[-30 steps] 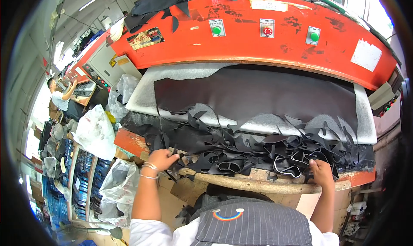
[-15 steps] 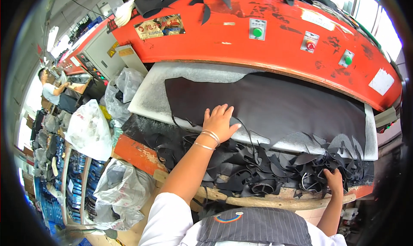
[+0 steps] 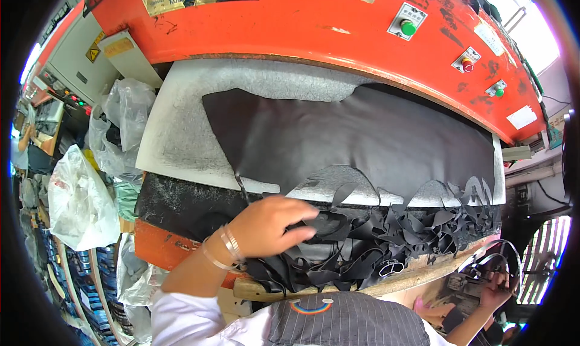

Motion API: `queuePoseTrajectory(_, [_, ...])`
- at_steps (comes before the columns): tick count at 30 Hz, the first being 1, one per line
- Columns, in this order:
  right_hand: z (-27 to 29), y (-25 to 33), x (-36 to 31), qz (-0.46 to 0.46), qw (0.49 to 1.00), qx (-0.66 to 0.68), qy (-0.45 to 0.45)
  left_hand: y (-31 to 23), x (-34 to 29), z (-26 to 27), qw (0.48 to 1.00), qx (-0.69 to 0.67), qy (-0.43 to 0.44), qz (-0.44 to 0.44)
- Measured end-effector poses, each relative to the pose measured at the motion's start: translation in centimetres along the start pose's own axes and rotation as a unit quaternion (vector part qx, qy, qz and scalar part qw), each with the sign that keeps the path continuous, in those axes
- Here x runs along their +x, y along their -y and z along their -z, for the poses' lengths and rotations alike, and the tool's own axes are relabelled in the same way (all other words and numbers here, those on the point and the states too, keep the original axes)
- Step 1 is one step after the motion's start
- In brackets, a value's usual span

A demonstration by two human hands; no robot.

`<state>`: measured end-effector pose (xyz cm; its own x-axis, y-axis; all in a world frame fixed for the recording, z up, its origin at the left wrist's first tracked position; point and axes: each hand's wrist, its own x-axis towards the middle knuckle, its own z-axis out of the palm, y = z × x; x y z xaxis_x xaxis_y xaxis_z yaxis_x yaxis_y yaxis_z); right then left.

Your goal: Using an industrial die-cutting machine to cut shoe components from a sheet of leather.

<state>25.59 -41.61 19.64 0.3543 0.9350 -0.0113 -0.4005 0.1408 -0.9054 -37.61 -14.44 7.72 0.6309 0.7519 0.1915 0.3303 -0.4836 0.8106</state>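
Observation:
A large dark leather sheet (image 3: pixel 338 134) lies on the pale cutting board (image 3: pixel 175 116), its near edge cut into curved gaps and thin strips. My left hand (image 3: pixel 272 225) is over the near edge of the board, fingers bent and thumb apart, with nothing visible in it. Black leather scraps (image 3: pixel 423 231) heap up along the board's near side, beside that hand. At the far right, past the wooden rail, my right hand (image 3: pixel 495 291) grips a cutting die (image 3: pixel 515 258), a thin curved band of shiny metal. Its fingers are partly blurred.
Behind the board stands a red press (image 3: pixel 272 32) with green and red buttons. A wooden rail (image 3: pixel 393 285) runs along the near edge. White plastic bags (image 3: pixel 84 198) and a grey cabinet (image 3: pixel 78 74) are at left. A light ring-shaped band (image 3: pixel 391 267) sits among the scraps.
My left hand has come off the leather, toward me. My right hand has left the scraps and moved out to the right with the cutting die. The leather's near edge now shows another curved gap.

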Motion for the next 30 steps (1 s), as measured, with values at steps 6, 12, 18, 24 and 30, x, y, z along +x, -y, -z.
queuePoseTrajectory(6, [-19.7, -3.5, 2.3, 0.274, 0.911, 0.047, -0.304, 8.1, 5.4, -2.2, 0.974, 0.2, -0.104, -0.029])
queuePoseTrajectory(12, [-27.5, -10.0, 8.7, 0.014, 0.931, -0.353, -0.093, 14.2, 2.2, 2.4, 0.893, 0.401, -0.124, 0.162])
queuePoseTrajectory(18, [-38.1, -22.8, 14.0, 0.093, 0.672, -0.618, 0.398, 13.8, -5.8, 3.6, 0.882, 0.404, -0.134, 0.204])
queuePoseTrajectory(24, [-45.0, -31.7, 18.3, 0.228, 0.482, -0.611, 0.585, 12.8, -6.4, 1.4, 0.883, 0.361, -0.245, 0.174])
queuePoseTrajectory(30, [-46.7, -36.3, 19.1, 0.233, 0.387, -0.632, 0.629, 12.7, -7.5, 1.2, 0.884, 0.316, -0.287, 0.189])
